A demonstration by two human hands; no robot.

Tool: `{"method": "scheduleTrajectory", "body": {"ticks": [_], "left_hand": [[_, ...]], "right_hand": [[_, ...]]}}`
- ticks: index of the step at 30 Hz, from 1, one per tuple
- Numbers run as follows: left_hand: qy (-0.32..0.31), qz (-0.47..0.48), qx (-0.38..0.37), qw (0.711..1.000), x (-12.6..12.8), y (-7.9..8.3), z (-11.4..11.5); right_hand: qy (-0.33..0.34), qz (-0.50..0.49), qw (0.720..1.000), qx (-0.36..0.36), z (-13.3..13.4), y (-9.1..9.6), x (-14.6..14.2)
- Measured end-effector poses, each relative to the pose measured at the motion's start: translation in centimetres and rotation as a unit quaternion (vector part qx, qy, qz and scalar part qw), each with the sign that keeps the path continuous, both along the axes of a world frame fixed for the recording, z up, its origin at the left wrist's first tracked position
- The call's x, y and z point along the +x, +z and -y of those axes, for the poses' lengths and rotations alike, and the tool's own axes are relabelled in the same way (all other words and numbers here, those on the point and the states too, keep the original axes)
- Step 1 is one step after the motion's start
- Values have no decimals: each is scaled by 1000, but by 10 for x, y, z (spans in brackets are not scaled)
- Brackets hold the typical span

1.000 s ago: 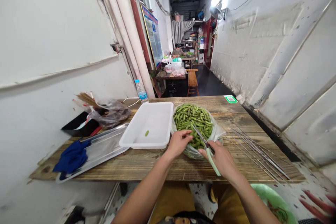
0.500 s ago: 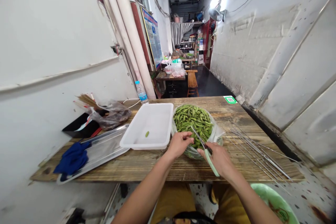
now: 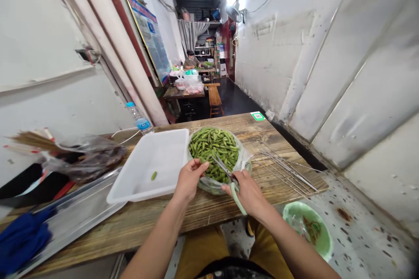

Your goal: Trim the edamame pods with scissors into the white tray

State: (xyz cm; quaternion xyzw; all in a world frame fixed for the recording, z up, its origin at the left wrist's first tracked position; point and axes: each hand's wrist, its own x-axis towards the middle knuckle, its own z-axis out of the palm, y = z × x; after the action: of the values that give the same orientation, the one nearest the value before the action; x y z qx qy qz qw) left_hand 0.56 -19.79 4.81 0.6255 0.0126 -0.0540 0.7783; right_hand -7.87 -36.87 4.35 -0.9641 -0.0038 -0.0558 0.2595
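A bowl lined with clear plastic (image 3: 246, 160) holds a heap of green edamame pods (image 3: 212, 146) on the wooden table (image 3: 209, 211). My left hand (image 3: 188, 178) pinches a pod at the heap's near edge. My right hand (image 3: 249, 194) grips scissors (image 3: 229, 178) with pale green handles, blades pointing into the pods beside my left fingers. A white plastic tray (image 3: 153, 163) stands left of the bowl, with one single pod (image 3: 153, 176) lying in it.
Metal skewers (image 3: 284, 168) lie right of the bowl. A steel tray (image 3: 75, 213) with a blue cloth (image 3: 22, 237), a bagged bundle (image 3: 85, 157) and a water bottle (image 3: 139, 118) are at the left. A green basin (image 3: 307, 226) sits on the floor. A person sits far down the corridor.
The camera has swung to the right and down, shifting the table leftward in view. My hands stay at the bowl's near edge, left fingers now closed on a pod.
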Motion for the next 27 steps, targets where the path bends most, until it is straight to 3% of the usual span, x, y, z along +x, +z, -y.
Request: {"method": "scheduleTrajectory", "body": {"ticks": [4, 8, 17, 27], "left_hand": [[-12, -71, -138, 988, -9, 8, 11], [-28, -97, -199, 975, -14, 6, 16], [-52, -107, -210, 970, -17, 3, 15], [-64, -155, -219, 961, -16, 5, 14]], "right_hand": [[1, 31, 999, 31, -1, -1, -5], [12, 40, 999, 29, 0, -12, -1], [37, 49, 998, 26, -3, -16, 0], [85, 35, 991, 96, -5, -12, 0]]}}
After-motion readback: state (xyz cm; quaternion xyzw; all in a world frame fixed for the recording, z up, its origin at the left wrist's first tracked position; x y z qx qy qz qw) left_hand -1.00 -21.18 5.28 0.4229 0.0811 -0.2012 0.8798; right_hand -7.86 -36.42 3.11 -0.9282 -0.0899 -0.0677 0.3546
